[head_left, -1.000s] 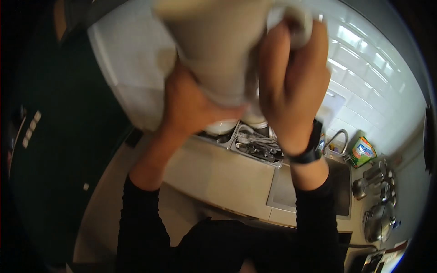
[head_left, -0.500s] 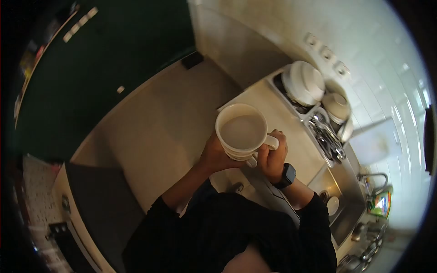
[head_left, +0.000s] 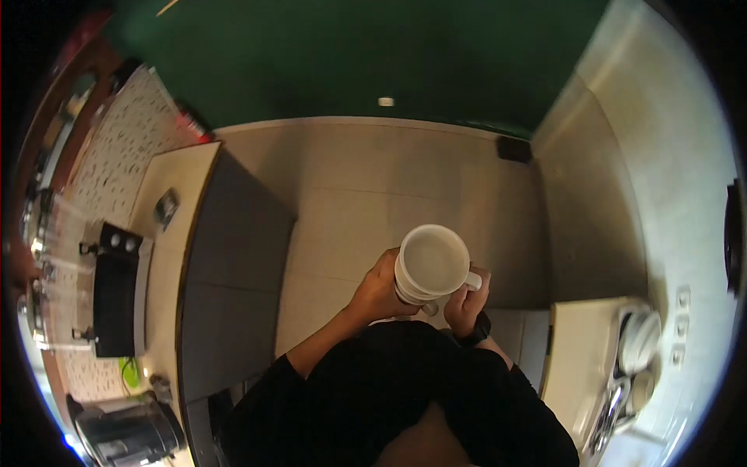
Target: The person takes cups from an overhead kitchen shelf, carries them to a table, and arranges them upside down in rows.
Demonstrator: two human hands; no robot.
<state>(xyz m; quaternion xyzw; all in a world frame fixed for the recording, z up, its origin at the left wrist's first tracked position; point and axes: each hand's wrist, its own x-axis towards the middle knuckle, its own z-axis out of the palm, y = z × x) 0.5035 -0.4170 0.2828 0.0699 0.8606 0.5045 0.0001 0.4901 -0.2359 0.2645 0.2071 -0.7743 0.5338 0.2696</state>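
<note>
A stack of white cups (head_left: pixel 434 259) is held upright in front of my body, its top cup open toward the camera. My left hand (head_left: pixel 377 291) wraps round the left side and lower part of the stack. On the right, my right hand (head_left: pixel 468 302) is closed at the top cup's handle, and a dark watch (head_left: pixel 475 330) sits on that wrist. A second handle shows below, between the hands. How many cups are nested is hidden.
A counter at the left bears a black toaster oven (head_left: pixel 118 289) and a dark appliance (head_left: pixel 129 430). At the right, a counter (head_left: pixel 575 354) holds a rack with white bowls (head_left: pixel 640 342) and cutlery. Tiled floor (head_left: pixel 358 187) lies ahead, up to a green wall (head_left: pixel 327 54).
The view has swung left, away from the sink and dish rack, toward the green wall and left counter. The cups, raised high a second ago, are now low before my body, still in both hands.
</note>
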